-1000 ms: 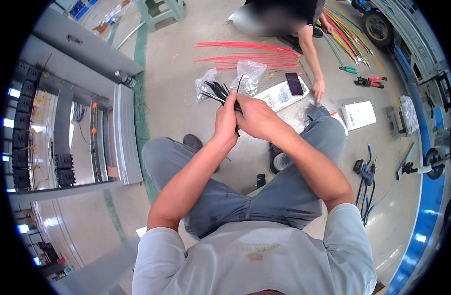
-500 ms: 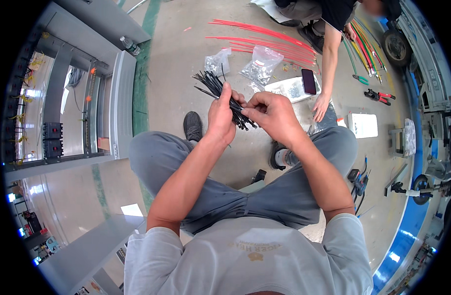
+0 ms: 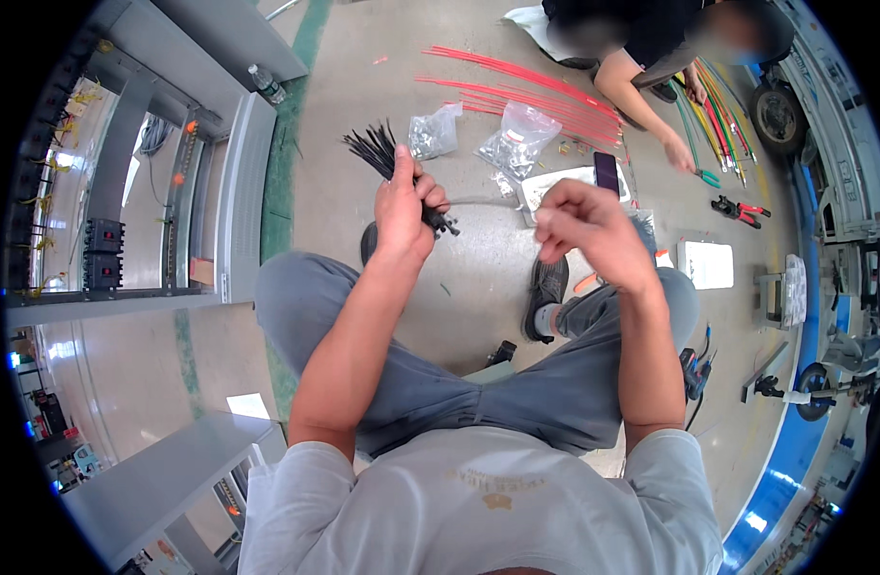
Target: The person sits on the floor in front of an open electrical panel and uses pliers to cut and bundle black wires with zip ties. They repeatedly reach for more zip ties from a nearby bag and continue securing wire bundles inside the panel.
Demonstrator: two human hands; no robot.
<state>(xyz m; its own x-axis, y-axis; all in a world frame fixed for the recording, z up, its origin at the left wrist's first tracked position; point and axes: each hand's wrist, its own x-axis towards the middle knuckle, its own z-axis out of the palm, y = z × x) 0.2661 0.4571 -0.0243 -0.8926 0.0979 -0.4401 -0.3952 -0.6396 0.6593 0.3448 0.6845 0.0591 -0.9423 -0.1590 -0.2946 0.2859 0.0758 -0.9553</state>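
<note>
My left hand [image 3: 406, 206] is closed round a bundle of black cable ties [image 3: 373, 151]. Their thin tails fan out above the thumb, and the heads stick out below the fingers. To the right, my right hand [image 3: 593, 230] is raised with thumb and fingers pinched together. A blurred thin strip, seemingly a single cable tie [image 3: 483, 201], stretches from the bundle toward those fingertips. Motion smears its end at the pinch. Both hands are above the floor, in front of my bent knees.
Clear bags of small metal parts [image 3: 519, 139], red strips [image 3: 526, 81] and a phone [image 3: 606, 172] lie ahead. At the far right a person's hand [image 3: 680, 153] is near green-handled pliers [image 3: 708, 178]. A grey metal cabinet [image 3: 243, 192] stands left; a cordless drill [image 3: 694, 372] lies right.
My right hand has moved right, away from the bundle, with a strip trailing between. My left hand has shifted slightly left with the bundle. The other person's hand moved up and right toward the pliers.
</note>
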